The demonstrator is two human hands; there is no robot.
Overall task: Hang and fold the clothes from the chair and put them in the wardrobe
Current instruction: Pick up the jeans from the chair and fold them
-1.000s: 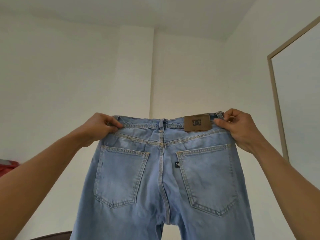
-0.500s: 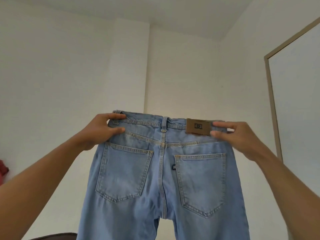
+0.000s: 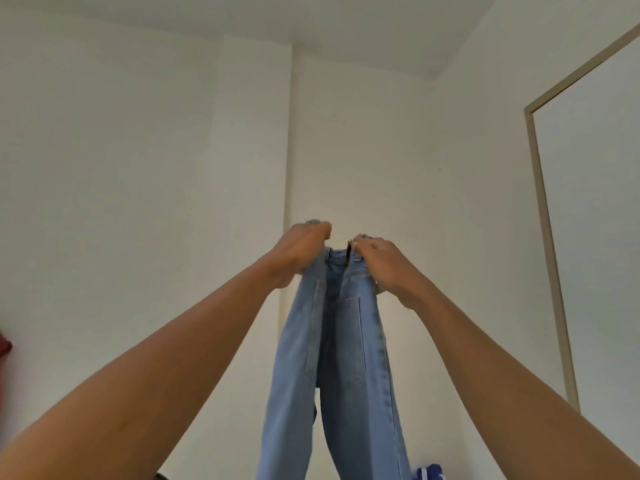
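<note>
Jeans point(image 3: 341, 368) of pale blue denim hang high in front of the white wall, doubled lengthwise so the two waistband ends sit close together. Left hand point(image 3: 298, 252) has its grip closed on the left end, right hand point(image 3: 382, 263) closed on the right end, nearly touching. A wood-framed panel point(image 3: 547, 237) stands far right.
</note>
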